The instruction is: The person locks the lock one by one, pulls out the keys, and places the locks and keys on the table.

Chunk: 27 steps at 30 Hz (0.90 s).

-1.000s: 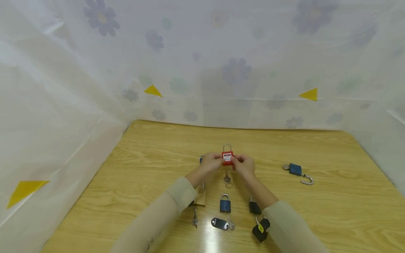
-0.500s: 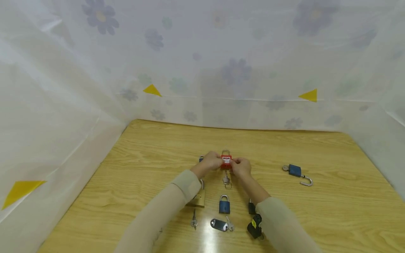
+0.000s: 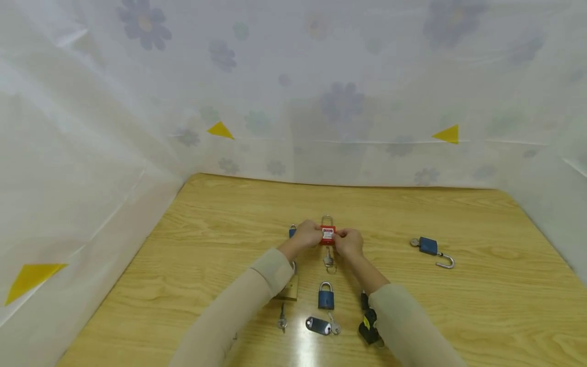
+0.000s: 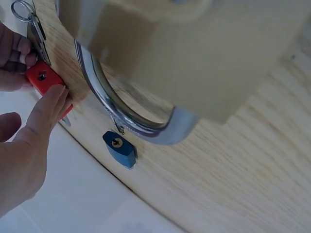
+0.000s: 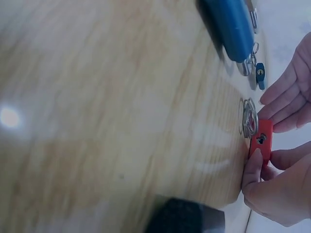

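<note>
A red padlock (image 3: 327, 236) with a white label and a metal shackle is between my two hands at mid-table. Its shackle points away from me; the keyhole end shows in both wrist views. My right hand (image 3: 349, 243) pinches its right side between thumb (image 5: 252, 167) and finger. My left hand (image 3: 308, 234) touches the other side with nearly straight fingers (image 4: 46, 108), its thumb apart from the padlock in the left wrist view. Just below lies a key with a ring (image 3: 328, 260). A blue padlock (image 3: 292, 232) is partly hidden behind my left hand.
Nearer me lie a brass padlock (image 3: 290, 290), a key (image 3: 282, 320), a blue padlock (image 3: 326, 299), a dark key tag (image 3: 318, 325) and black items (image 3: 368, 329) partly under my right sleeve. An unlocked blue padlock (image 3: 428, 246) lies right. Plastic sheeting (image 3: 257, 158) encloses the table (image 3: 238, 204).
The red padlock has come slightly down and toward me, held between both hands. My right forearm has shifted left and covers more of the black items. The other padlocks stay put.
</note>
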Tool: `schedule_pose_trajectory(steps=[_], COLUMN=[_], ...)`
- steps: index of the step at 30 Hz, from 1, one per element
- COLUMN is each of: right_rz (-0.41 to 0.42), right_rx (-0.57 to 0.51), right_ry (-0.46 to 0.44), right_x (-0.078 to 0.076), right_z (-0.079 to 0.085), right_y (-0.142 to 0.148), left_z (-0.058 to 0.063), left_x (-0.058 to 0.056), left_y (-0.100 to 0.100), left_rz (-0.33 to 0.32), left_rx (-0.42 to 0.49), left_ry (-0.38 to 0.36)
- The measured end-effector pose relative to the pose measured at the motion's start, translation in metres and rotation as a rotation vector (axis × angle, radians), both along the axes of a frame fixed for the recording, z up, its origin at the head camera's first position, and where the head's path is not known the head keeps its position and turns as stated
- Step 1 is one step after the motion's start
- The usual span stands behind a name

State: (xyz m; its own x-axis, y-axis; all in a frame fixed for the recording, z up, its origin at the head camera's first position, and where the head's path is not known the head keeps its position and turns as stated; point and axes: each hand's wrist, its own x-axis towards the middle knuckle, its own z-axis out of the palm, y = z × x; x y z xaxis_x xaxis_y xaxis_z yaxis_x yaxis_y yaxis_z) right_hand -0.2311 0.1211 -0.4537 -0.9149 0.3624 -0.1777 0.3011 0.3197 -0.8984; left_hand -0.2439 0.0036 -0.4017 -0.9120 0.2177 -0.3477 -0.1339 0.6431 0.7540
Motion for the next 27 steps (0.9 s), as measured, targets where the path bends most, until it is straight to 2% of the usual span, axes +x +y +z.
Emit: schedule_pose_trajectory(steps=[3, 7, 11, 15, 18, 21, 24, 27], right_rz=[0.028, 0.068, 0.017, -0.035, -0.044, -0.053, -0.078, -0.149], right_rx=[-0.042, -0.044, -0.089, -0.102, -0.029, 0.074, 0.162, 0.160], right_ry=[-0.015, -0.019, 0.021, 0.101, 0.142, 0.227, 0.326, 0.362], right_x=[0.010, 0.018, 0.024, 0.035, 0.049, 0.062, 0.071, 0.074], right_z=[0.016, 0.026, 0.030, 0.040, 0.046, 0.046, 0.043, 0.042], right_y=[-0.002, 0.002, 0.013, 0.034, 0.056, 0.080, 0.104, 0.127], left_z=[0.001, 0.003, 0.008, 0.019, 0.027, 0.032, 0.033, 0.033], left_x=[0.004, 0.012, 0.024, 0.039, 0.051, 0.060, 0.066, 0.067], left_y=[0.000, 0.004, 0.011, 0.022, 0.031, 0.037, 0.041, 0.047], left_rz=[0.019, 0.053, 0.038, -0.033, -0.087, -0.102, -0.098, -0.103], left_rx=[0.004, 0.029, 0.039, 0.119, 0.198, 0.228, 0.257, 0.281], left_ry=[0.034, 0.130, 0.311, 0.466, 0.478, 0.495, 0.523, 0.556])
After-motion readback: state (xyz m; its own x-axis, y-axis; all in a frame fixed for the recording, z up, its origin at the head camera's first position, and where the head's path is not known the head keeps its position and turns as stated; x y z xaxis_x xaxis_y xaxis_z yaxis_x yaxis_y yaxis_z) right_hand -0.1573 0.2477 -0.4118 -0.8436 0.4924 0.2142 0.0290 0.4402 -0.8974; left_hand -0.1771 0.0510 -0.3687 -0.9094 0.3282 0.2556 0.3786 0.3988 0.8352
